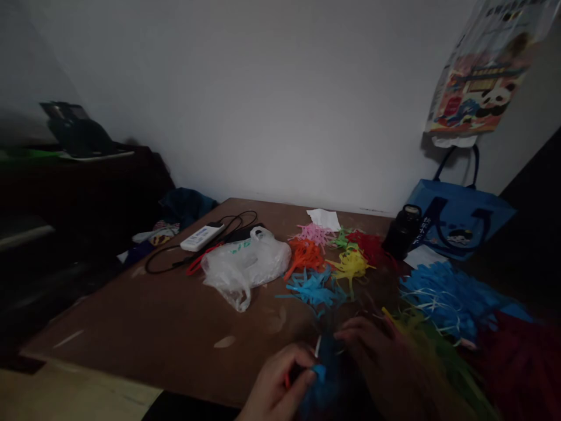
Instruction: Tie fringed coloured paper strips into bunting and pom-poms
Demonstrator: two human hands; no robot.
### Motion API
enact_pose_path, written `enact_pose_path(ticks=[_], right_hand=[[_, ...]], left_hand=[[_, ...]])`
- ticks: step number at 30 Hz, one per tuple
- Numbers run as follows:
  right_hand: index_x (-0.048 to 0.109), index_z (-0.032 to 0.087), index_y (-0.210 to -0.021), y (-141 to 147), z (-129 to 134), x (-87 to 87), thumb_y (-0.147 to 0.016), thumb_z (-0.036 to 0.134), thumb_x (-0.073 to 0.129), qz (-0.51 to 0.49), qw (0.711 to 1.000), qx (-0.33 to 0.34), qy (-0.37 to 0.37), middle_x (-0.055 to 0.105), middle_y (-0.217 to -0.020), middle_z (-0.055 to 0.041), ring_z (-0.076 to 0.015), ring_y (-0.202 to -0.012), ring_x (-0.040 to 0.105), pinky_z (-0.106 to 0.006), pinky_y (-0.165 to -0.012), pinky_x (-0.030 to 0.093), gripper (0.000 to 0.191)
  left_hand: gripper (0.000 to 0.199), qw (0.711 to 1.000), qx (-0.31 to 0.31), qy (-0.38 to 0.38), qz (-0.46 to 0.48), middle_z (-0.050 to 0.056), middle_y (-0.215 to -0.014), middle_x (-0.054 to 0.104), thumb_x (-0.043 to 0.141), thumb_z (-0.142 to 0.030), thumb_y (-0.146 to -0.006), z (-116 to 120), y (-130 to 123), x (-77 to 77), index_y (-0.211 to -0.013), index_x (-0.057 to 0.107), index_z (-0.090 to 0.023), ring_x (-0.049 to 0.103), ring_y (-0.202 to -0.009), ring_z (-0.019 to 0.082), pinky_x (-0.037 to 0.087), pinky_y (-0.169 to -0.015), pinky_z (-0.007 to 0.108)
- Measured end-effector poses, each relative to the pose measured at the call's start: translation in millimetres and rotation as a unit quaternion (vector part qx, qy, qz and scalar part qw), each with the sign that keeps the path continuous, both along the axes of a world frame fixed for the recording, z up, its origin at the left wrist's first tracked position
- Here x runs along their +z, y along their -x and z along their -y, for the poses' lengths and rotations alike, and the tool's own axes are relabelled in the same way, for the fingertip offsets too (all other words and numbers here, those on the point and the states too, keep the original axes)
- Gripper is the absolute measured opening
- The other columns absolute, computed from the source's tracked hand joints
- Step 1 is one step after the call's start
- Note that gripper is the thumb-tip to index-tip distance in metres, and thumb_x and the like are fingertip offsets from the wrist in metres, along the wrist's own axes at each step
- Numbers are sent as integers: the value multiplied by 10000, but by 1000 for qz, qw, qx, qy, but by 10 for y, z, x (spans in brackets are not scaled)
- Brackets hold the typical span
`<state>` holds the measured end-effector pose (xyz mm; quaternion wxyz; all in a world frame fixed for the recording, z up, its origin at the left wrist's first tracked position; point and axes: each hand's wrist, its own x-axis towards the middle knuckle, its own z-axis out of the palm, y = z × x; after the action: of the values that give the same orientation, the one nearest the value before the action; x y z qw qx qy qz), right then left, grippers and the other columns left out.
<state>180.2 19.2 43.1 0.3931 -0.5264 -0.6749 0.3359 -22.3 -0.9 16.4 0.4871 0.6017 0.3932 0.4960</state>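
Note:
At the table's front edge, my left hand (pixel 284 377) is closed in a pinch on a blue strip bundle (pixel 319 372). A bit of something red shows inside that hand, too small to name. A short white strip (pixel 318 346) stands up just beyond its fingertips. My right hand (pixel 372 354) is close by on the right, dark and smeared by motion; I cannot make out whether it holds anything. Past both hands lie fringed bunches of strips: blue (pixel 315 287), orange (pixel 305 257), yellow (pixel 351 264), pink (pixel 312 235), green (pixel 344 238) and red (pixel 368 247).
A clear plastic bag (pixel 249 263) lies mid-table, beside a white power strip (pixel 202 237) with black cables. On the right stand a black bottle (pixel 401 233) and a blue tote bag (pixel 464 216), behind larger blue (pixel 456 295) and dark red (pixel 521 362) strip piles.

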Motion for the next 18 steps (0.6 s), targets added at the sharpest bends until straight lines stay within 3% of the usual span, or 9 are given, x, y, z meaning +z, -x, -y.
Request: enact_pose_path(ticks=[3, 5, 7, 10, 13, 15, 18], right_hand=[[742, 217, -857, 222, -58, 48, -910, 454, 508, -99, 983, 55, 145, 734, -863, -27, -194, -852, 681, -266, -743, 501, 338], [737, 184, -883, 331, -95, -10, -837, 473, 610, -173, 960, 72, 208, 741, -814, -35, -194, -786, 686, -268, -700, 489, 319], [717, 173, -930, 377, -120, -81, -752, 464, 712, -262, 929, 78, 248, 735, -744, -28, -174, -687, 674, -260, -650, 475, 342], [692, 168, -954, 347, -133, -127, -697, 458, 777, -334, 906, 78, 250, 724, -683, -20, -164, -648, 663, -263, -641, 466, 397], [695, 167, -912, 277, -129, -106, -733, 448, 766, -286, 939, 34, 188, 735, -769, -30, -169, -742, 669, -271, -702, 466, 340], [680, 176, -933, 254, -123, -96, -779, 452, 731, -278, 943, 33, 181, 732, -775, -19, -156, -744, 663, -265, -705, 464, 320], [617, 190, -1037, 273, -111, -99, -743, 418, 779, -339, 909, 92, 224, 723, -708, 5, -141, -678, 663, -249, -663, 466, 406]], left_hand=[[232, 988, -79, -104, -83, 55, -775, 662, 534, -361, -937, 19, -29, -109, -823, 655, -200, 598, -724, 169, 437, -699, 232], [117, 973, -116, -143, -142, 55, -786, 672, 537, -221, -911, 13, -35, -228, -853, 638, -208, 607, -714, 168, 442, -681, 223], [129, 958, -128, -179, -185, 48, -782, 678, 535, -113, -853, 3, -37, -374, -850, 616, -213, 613, -694, 164, 440, -654, 209], [157, 949, -108, -222, -197, 38, -777, 678, 542, -71, -797, -3, -38, -548, -835, 587, -216, 617, -670, 154, 435, -619, 189], [170, 952, -92, -215, -199, 36, -809, 677, 540, -66, -810, 8, -22, -579, -876, 579, -218, 625, -698, 147, 447, -650, 180], [176, 952, -98, -212, -197, 35, -821, 671, 514, -67, -825, 17, -7, -547, -899, 572, -216, 627, -717, 144, 455, -672, 180], [121, 949, -122, -209, -201, 34, -815, 665, 526, -113, -838, 33, -3, -519, -893, 573, -210, 629, -729, 153, 467, -672, 186]])
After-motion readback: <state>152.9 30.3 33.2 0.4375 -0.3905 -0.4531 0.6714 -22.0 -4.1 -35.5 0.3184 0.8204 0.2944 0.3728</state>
